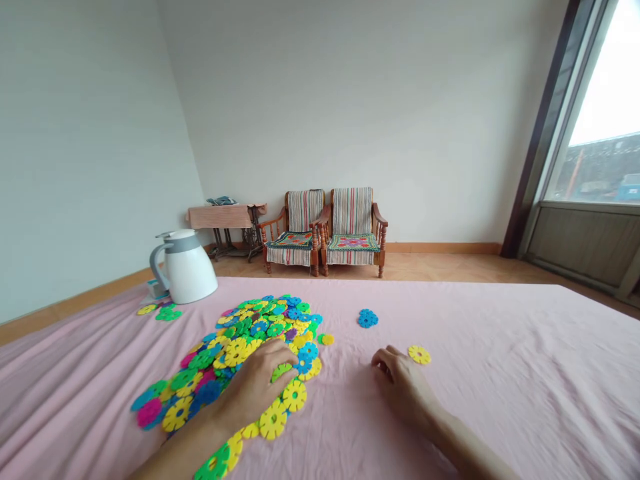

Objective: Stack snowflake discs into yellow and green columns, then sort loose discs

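A heap of flat plastic snowflake discs (250, 340) in yellow, green, blue and pink lies on the pink cloth (500, 373). My left hand (257, 387) rests on the heap's near right edge, fingers curled over a green disc and some yellow ones. My right hand (400, 383) lies on the cloth to the right, fingers loosely curled, and I see nothing in it. A single yellow disc (419, 355) sits just beyond its fingertips. A blue disc (367, 319) lies farther back.
A white jug (185, 267) stands at the back left of the cloth, with a few loose discs (160, 311) beside it. Beyond are two wooden chairs (325, 230), a small table (227, 220) and a window (600, 153) at right.
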A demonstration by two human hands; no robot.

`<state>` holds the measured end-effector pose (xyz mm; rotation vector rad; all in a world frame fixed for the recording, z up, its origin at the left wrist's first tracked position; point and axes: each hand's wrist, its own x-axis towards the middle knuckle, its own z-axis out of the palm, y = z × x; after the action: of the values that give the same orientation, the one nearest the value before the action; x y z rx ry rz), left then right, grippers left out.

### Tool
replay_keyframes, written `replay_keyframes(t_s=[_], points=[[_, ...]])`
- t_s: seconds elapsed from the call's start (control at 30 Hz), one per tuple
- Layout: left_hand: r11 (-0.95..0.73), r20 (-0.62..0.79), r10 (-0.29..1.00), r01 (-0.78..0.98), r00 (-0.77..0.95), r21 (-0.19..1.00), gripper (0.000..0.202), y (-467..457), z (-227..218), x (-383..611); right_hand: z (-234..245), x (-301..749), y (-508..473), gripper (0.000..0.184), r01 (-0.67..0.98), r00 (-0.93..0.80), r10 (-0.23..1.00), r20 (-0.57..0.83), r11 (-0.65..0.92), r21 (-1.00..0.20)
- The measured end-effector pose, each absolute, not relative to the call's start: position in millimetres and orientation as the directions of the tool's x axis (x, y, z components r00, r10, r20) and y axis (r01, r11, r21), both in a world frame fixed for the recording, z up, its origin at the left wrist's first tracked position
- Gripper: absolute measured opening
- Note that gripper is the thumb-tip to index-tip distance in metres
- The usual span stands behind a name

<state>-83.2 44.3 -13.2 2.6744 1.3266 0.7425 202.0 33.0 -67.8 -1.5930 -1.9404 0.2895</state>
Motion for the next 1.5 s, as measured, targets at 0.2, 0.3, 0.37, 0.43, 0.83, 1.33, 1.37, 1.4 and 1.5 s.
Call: replay_keyframes(t_s=[0.2,0.3,0.37,0.43,0.83,1.33,1.37,1.4,1.5], points=[[-0.594,0.308,0.788,0.79,0.533,0.151,0.02,60,-21,-57,-64,203,7,0.024,0.794,-0.151,0.932,0.329,0.312,-0.522],[-0.551,0.319,0.813,0.821,0.487,0.15,0.015,74,-26,-57,-67,205,4,0.022,0.756,-0.154,0.928,0.34,0.332,-0.563],[-0.52,0.344,0.825,0.84,0.448,0.154,0.016,79,-26,-59,-68,205,5,0.022,0.752,-0.151,0.926,0.347,0.335,-0.567],[-0.483,0.401,0.829,0.86,0.39,0.163,0.018,80,-25,-62,-69,205,7,0.022,0.759,-0.146,0.927,0.345,0.328,-0.563],[-0.645,0.335,0.754,0.732,0.565,0.22,0.031,64,-24,-58,-70,206,10,0.023,0.751,-0.154,0.913,0.378,0.357,-0.556],[-0.485,0.368,0.87,0.703,0.328,0.519,0.021,69,-36,-50,-72,205,11,0.021,0.751,-0.157,0.916,0.368,0.353,-0.558],[-0.48,0.386,0.87,0.703,0.306,0.525,0.022,70,-38,-52,-73,206,12,0.021,0.751,-0.158,0.917,0.366,0.352,-0.558],[-0.485,0.423,0.861,0.707,0.283,0.514,0.024,72,-39,-55,-74,206,12,0.021,0.753,-0.157,0.918,0.364,0.349,-0.558],[-0.534,0.566,0.785,0.737,0.252,0.414,0.028,75,-40,-63,-73,204,13,0.021,0.767,-0.124,0.927,0.354,0.316,-0.558]])
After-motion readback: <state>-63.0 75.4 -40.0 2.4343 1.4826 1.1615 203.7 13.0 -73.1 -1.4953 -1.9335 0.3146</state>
